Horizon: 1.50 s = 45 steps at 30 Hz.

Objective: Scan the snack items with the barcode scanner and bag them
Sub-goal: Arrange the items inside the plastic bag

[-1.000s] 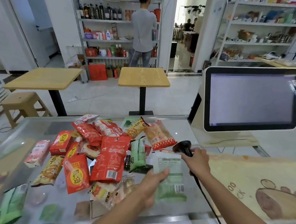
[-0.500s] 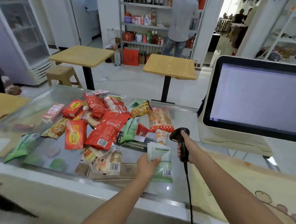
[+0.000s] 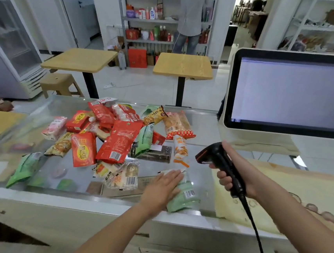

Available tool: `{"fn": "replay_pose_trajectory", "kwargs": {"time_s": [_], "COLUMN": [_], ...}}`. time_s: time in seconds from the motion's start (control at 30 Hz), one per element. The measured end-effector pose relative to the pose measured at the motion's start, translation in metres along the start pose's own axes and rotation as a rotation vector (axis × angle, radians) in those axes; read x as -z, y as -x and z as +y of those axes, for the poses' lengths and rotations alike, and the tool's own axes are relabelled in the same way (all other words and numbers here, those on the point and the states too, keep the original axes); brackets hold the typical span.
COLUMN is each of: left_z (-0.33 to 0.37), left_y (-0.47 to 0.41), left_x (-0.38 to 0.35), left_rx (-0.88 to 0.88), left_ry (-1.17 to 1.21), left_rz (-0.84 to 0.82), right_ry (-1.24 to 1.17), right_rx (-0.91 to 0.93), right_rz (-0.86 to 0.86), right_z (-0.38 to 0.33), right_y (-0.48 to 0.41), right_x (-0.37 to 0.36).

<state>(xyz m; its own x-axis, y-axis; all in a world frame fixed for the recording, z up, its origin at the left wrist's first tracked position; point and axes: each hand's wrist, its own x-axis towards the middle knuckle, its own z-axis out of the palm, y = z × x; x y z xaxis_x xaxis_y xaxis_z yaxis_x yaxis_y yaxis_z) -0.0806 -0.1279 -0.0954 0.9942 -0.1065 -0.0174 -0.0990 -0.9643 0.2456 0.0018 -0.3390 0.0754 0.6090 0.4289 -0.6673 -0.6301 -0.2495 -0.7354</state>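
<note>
A pale green snack packet (image 3: 184, 197) lies flat on the glass counter (image 3: 200, 156), its barcode facing up on the right side. My left hand (image 3: 162, 187) rests flat on the packet's left half with straight fingers. My right hand (image 3: 237, 172) grips the black barcode scanner (image 3: 216, 157), raised above the counter with its head turned left and down toward the packet. A cable trails from the scanner's handle toward me. A heap of snack packets (image 3: 118, 140), mostly red, orange and green, covers the counter to the left.
A checkout screen (image 3: 293, 93) stands at the counter's right. A beige printed bag or mat (image 3: 298, 196) lies under my right forearm. A dark jar (image 3: 151, 153) lies among the snacks. Beyond the counter are two wooden tables, a stool, shelves and a person.
My left hand has laid the green packet down and now presses it flat. My right hand has lifted the scanner and drawn it right. The camera has moved closer and lower.
</note>
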Motion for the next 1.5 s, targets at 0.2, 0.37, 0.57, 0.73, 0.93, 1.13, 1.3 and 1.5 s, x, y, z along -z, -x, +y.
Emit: {"fn": "replay_pose_trajectory", "kwargs": {"time_s": [0.2, 0.37, 0.57, 0.73, 0.93, 1.13, 1.3, 1.5], "left_z": [-0.035, -0.029, -0.034, -0.036, -0.04, -0.042, -0.042, -0.04], "left_y": [0.024, 0.029, 0.03, 0.03, 0.024, 0.02, 0.019, 0.019], "left_x": [0.022, 0.017, 0.014, 0.013, 0.014, 0.015, 0.015, 0.017], "left_rx": [0.159, 0.222, 0.174, 0.164, 0.161, 0.148, 0.148, 0.157], "left_ry": [0.053, 0.06, 0.035, 0.043, 0.066, 0.07, 0.063, 0.05], "left_rz": [-0.017, -0.04, -0.038, -0.035, -0.05, -0.039, -0.044, -0.055], "right_ry": [0.182, 0.3, 0.368, 0.398, 0.419, 0.426, 0.41, 0.399], "right_rx": [-0.009, -0.003, -0.032, -0.03, -0.038, -0.05, -0.037, -0.031], "right_rz": [-0.01, 0.004, 0.035, 0.049, 0.042, 0.026, 0.016, 0.001], "right_z": [0.01, 0.007, 0.001, -0.006, -0.012, -0.015, -0.017, -0.02], "right_y": [0.026, 0.036, 0.046, 0.05, 0.052, 0.055, 0.053, 0.048], "right_x": [-0.029, -0.056, -0.075, -0.083, -0.085, -0.081, -0.078, -0.078]}}
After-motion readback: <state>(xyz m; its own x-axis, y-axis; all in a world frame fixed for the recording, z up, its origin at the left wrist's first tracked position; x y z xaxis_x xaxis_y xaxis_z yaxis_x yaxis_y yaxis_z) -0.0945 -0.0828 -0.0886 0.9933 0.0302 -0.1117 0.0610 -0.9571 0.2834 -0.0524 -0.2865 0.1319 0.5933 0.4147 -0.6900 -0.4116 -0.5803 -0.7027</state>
